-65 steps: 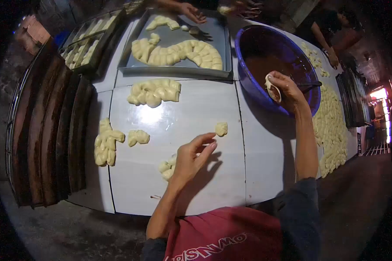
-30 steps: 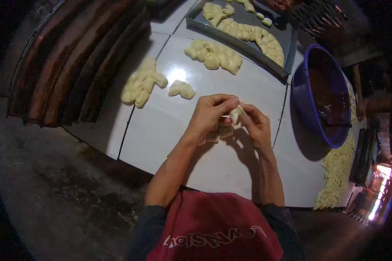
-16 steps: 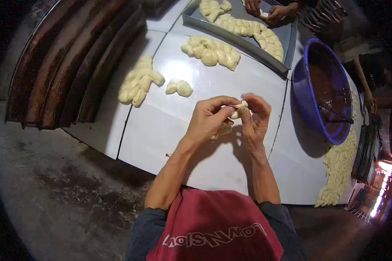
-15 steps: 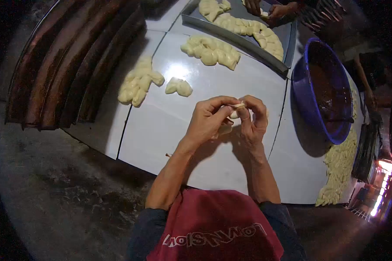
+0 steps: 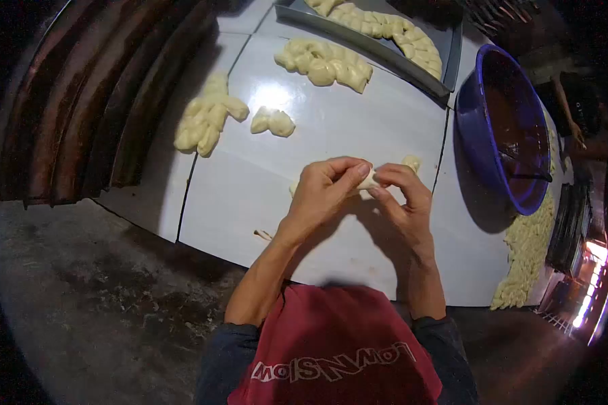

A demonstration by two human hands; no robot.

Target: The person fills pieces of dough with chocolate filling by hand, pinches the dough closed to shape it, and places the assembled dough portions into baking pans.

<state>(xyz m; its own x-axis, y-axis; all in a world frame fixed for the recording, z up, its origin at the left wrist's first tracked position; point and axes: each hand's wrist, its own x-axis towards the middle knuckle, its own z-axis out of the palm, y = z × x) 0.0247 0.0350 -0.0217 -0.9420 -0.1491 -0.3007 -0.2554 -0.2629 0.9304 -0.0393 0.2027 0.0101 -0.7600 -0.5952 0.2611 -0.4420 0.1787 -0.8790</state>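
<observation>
Between the fingertips of both hands is a small pale dough piece [image 5: 368,181]. My left hand [image 5: 324,192] pinches its left side, and my right hand [image 5: 405,196] pinches its right side. Just behind my right hand, a dough lump [image 5: 411,162] lies on the white tiled table [image 5: 243,209]. A sliver of dough shows beside my left hand, mostly hidden by it. Farther left are a small dough cluster [image 5: 273,122] and a larger one [image 5: 208,121]. A long row of joined dough pieces [image 5: 325,63] lies behind them.
A metal tray [image 5: 365,42] at the back holds joined dough pieces. To the right stands a purple basin [image 5: 471,128] with brown filling and a dark utensil. Many small dough pieces [image 5: 525,253] cover the right edge. Dark trays [image 5: 67,108] stand at left. A co-worker's arm [image 5: 569,111] shows at far right.
My right hand has come from the basin to meet my left hand at the dough. The dough between them now looks closed and rounded. The co-worker's hands have left the tray, and the view has shifted.
</observation>
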